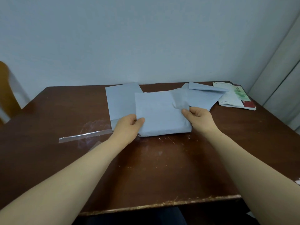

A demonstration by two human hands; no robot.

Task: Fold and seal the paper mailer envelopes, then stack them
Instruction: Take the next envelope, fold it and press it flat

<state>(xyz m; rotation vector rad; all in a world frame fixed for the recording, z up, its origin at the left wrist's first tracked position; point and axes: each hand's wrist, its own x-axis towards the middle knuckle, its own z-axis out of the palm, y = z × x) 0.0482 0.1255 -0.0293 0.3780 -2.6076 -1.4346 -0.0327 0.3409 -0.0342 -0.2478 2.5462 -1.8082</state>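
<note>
Mailer: folded mailer [160, 112] at the middle of the table [146, 168].
Left hand [128, 127]: thumb and fingers clamped on its left edge.
Right hand [198, 117]: pinching its right edge.
Risk: the loose translucent strip [179, 100] could stick crooked or wrinkled.

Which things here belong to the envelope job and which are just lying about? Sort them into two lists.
Job: folded mailer gripped by left hand and right hand; flat mailer to its left; loose mailers at back right; clear strip, likely a peeled seal liner.

Lying about: printed papers in the far right corner; wooden chair at left.
</note>
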